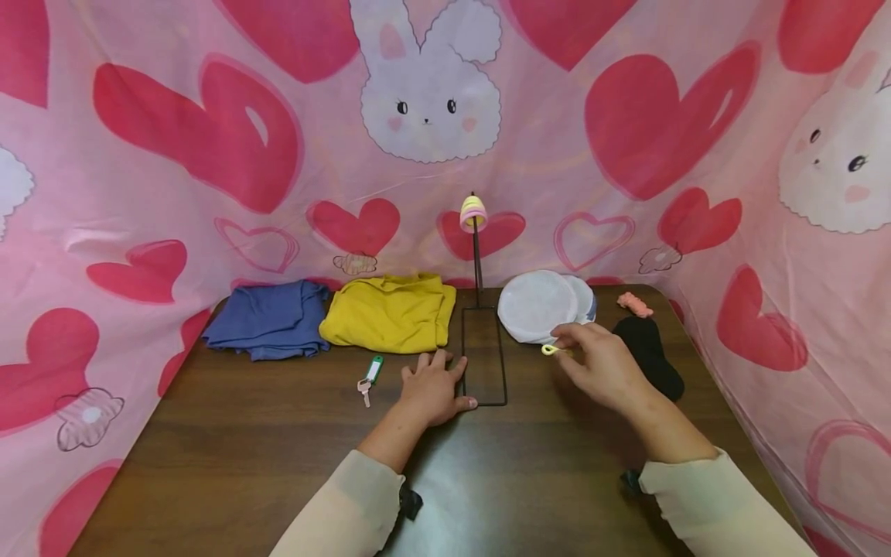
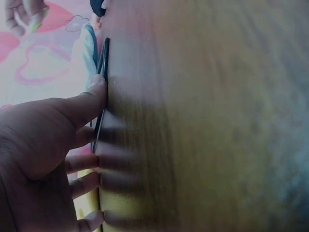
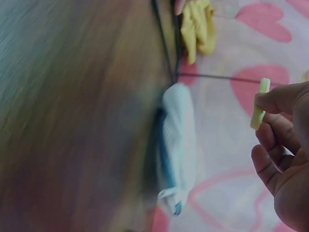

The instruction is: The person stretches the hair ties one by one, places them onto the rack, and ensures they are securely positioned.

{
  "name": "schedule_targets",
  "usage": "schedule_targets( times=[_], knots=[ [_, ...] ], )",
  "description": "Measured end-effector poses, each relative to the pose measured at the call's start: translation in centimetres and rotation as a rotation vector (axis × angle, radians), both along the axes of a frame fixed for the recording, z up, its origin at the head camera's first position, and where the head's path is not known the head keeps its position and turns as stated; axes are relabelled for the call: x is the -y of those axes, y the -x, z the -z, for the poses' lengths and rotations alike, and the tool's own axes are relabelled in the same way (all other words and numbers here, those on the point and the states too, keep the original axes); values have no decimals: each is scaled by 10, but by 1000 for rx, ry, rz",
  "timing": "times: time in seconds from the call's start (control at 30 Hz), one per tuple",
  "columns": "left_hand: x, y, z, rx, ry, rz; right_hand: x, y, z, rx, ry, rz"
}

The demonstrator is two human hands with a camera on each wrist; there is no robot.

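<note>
My left hand point(image 1: 440, 381) lies flat on the brown table point(image 1: 244, 449), its thumb point(image 2: 91, 99) against the rectangular base of a black wire stand point(image 1: 484, 357). The stand's upright rod point(image 1: 477, 263) carries yellow and pink rings point(image 1: 473, 213) at its top. My right hand point(image 1: 565, 348) pinches a small yellow ring point(image 1: 550, 350) between thumb and fingertips, a little above the table and just right of the stand's base. In the right wrist view the yellow ring point(image 3: 260, 104) shows edge-on between the fingertips.
A stack of white round pads point(image 1: 536, 305) lies behind my right hand. A black cloth point(image 1: 650, 352) and a pink item point(image 1: 635, 304) lie to the right. Folded yellow cloth point(image 1: 390, 311) and blue cloth point(image 1: 267, 317) lie at the back left. A key with a green tag point(image 1: 370, 379) lies left of my left hand.
</note>
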State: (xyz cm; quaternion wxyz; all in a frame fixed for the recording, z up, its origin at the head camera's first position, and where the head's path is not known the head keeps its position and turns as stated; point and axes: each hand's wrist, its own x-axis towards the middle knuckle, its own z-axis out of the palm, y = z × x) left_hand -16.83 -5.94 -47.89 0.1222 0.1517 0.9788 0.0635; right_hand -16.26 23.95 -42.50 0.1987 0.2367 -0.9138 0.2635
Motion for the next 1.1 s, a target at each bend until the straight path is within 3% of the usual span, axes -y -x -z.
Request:
schedule_targets(
  times=[0.2,0.43,0.67,1.1],
  knots=[
    [0,-1,1,-5,4,2,19,-4,-17,-37,18,-54],
    [0,1,2,-4,1,5,40,-5,-43,-234,106,-169],
    [0,1,2,1,7,4,58,-10,-76,-270,152,-223],
    [1,1,4,-18,11,12,84,-11,-121,-451,203,-353]
  ],
)
